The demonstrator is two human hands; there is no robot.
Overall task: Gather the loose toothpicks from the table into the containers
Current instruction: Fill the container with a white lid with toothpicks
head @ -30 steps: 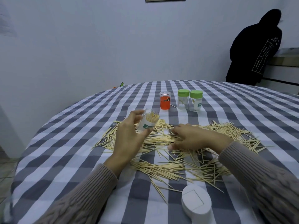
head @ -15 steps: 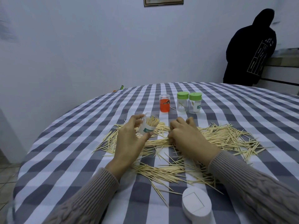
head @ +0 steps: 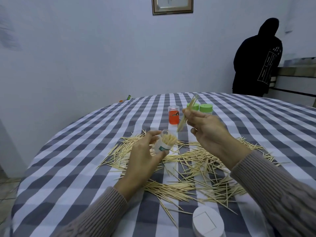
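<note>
A round table (head: 256, 120) covered by a grey-and-white checked cloth is seen filling the lower view. A person in dark hooded clothing (head: 258, 62) is noted standing at the far right, back turned, well apart from the work. A framed picture (head: 172, 5) is hung on the wall above.

A wide scatter of loose toothpicks (head: 196, 168) is spread over the cloth, between and below the two hands, reaching toward the near edge. A white oval lid (head: 207, 222) is lying near the bottom edge, just beside the nearest strays.

The left hand (head: 142, 161) is curled round a clear container (head: 165, 142), held tilted above the cloth with its open mouth toward the right hand. It appears packed nearly full with toothpicks.

The right hand (head: 210, 132) is raised above the scatter; a small bundle of toothpicks (head: 187, 113) is pinched between thumb and fingers, roughly upright and motion-blurred.

Three further containers are stood at the far side: an orange one (head: 173, 117), open-topped, and two with green caps (head: 206, 108), one partly hidden behind the bundle.

Progress, judged: early to middle. One container is nearly filled; the greater part of the toothpicks is left on the cloth. The bundle is probably meant for the held container, whose remaining room looks small, so another container is likely to be needed soon.
</note>
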